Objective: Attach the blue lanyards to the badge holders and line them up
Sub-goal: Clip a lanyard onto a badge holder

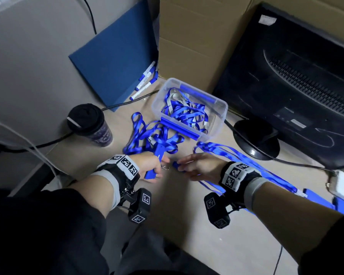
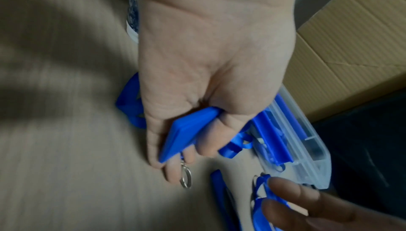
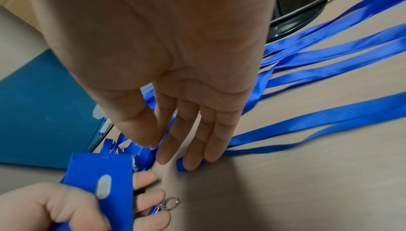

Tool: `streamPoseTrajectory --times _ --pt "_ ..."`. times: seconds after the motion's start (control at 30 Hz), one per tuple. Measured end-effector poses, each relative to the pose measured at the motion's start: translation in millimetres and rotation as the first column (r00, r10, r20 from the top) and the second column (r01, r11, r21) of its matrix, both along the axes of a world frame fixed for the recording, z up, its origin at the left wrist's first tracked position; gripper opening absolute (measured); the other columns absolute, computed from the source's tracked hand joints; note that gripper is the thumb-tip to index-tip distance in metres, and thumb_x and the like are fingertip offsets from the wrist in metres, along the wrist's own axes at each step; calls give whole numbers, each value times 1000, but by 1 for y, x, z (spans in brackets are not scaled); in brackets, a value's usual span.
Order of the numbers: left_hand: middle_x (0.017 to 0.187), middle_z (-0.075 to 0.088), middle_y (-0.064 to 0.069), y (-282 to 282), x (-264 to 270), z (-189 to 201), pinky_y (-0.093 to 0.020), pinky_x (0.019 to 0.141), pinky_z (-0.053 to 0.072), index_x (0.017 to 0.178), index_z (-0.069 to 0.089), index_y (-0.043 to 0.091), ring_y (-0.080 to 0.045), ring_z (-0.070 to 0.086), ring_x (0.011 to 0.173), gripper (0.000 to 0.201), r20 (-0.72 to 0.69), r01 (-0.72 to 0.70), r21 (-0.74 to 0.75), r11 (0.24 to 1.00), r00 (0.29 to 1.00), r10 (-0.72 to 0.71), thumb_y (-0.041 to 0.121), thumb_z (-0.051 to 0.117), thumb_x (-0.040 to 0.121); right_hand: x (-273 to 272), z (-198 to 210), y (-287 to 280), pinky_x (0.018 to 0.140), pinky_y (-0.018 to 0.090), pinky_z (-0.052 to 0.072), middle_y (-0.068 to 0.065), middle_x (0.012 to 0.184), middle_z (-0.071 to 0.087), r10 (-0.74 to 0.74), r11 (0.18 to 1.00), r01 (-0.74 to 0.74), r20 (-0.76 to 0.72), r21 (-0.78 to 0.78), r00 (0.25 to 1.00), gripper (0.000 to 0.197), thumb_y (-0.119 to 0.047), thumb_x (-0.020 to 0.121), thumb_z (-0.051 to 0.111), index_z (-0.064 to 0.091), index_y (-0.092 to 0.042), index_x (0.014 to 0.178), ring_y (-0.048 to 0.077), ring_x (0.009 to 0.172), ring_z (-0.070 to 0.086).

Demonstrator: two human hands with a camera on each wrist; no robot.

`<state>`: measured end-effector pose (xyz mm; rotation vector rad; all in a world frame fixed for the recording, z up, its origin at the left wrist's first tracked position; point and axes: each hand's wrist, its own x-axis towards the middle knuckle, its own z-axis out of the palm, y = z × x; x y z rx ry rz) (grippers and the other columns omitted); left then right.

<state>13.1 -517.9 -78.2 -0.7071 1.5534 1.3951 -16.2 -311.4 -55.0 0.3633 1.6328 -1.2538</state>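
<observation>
My left hand (image 1: 153,167) grips a blue badge holder (image 1: 154,164) (image 2: 186,130) (image 3: 103,187), and a metal ring clip (image 1: 165,167) (image 2: 186,179) (image 3: 170,202) hangs by its fingers. My right hand (image 1: 193,165) (image 3: 182,121) lies flat with straight fingers, touching the end of a blue lanyard (image 3: 182,164) on the desk. Several blue lanyards (image 1: 236,155) (image 3: 329,64) stretch out to the right toward badge holders (image 1: 314,197). A tangle of lanyards (image 1: 153,137) spills from a clear plastic box (image 1: 220,108) (image 2: 307,161).
A dark lidded cup (image 1: 89,124) stands at the left. A black monitor (image 1: 298,80) and its round base (image 1: 256,139) fill the right. A cardboard box (image 1: 197,36), a blue folder (image 1: 115,62) and markers (image 1: 145,80) are behind. Cables (image 1: 48,143) cross the desk.
</observation>
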Motion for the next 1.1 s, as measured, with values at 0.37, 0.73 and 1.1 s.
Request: streamPoseTrajectory --times 0.37,0.73,1.1 --pt "127 61 -15 -4 -2 24 -32 66 59 108 66 4 -31 69 103 37 67 -136 -27 990 988 138 -15 41 89 7 -3 -11 72 28 47 9 101 68 196 978 -188 -94 88 976 28 0 89 61 70 -14 111 18 78 57" --pt "119 68 -28 -57 -7 89 -47 106 47 132 50 2 -39 70 108 55 13 -321 212 923 945 326 -11 26 85 -3 32 -64 60 20 56 5 73 70 214 973 -230 -430 16 877 20 -8 92 71 69 0 111 10 60 69" --pt "81 69 -13 -54 -16 131 -41 86 59 96 61 2 -25 68 72 17 -175 -125 -50 991 978 114 0 48 86 -37 117 -75 72 39 59 9 67 70 -170 984 77 -726 -161 667 25 -22 78 87 70 -3 80 21 66 68"
